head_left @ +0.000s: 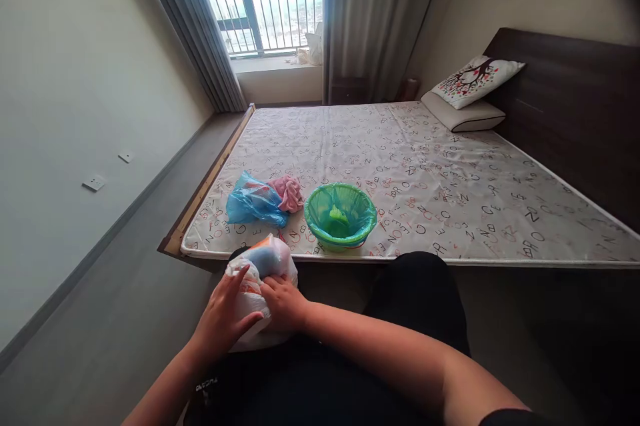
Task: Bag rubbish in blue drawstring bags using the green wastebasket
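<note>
Hands work a white bag (260, 279) below the bed's (400, 166) near edge, left hand (223, 319) pressing open-fingered, right hand (283, 303) gripping it; judged mid-bundling, next needing a firm gather.

White plastic bag (260, 279) with blue and orange showing through; blue bag (253, 203); pink cloth (287, 193); green-lined basin (340, 216); off-white mattress (450, 173) printed with black and red letters; white pillow (475, 79) bearing a dark tree motif; grey curtains (380, 13).
</note>
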